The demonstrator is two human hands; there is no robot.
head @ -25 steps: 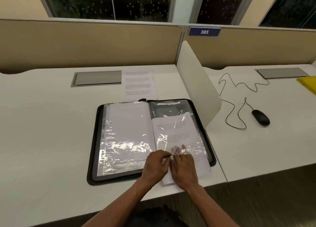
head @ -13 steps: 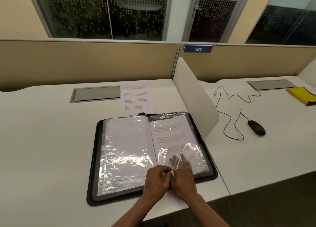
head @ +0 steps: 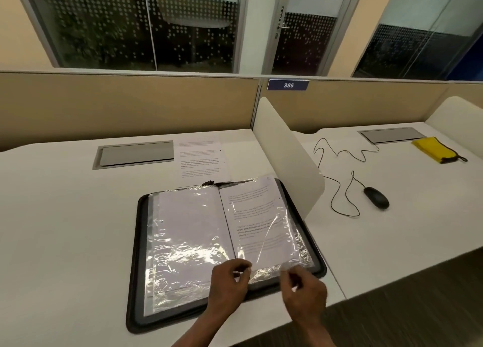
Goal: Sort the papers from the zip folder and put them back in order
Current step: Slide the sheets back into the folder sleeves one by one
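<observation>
Head view: left hand (head: 230, 285) and right hand (head: 304, 291) at 6 o'clock, both pinching the near edge of the clear plastic sleeve (head: 264, 231) on the right page. A printed white sheet sits inside that sleeve. Black zip folder (head: 137, 244) lies open flat on the white desk (head: 65, 229), left-page sleeves glossy and wrinkled. At 12 o'clock, touching the folder's far edge, a loose printed paper sheet (head: 200, 158). Grey recessed desk hatch (head: 136, 154) at 11. Past the white divider panel (head: 285, 153), black corded mouse (head: 376, 197) at 2, yellow pouch (head: 436, 150) further out.
</observation>
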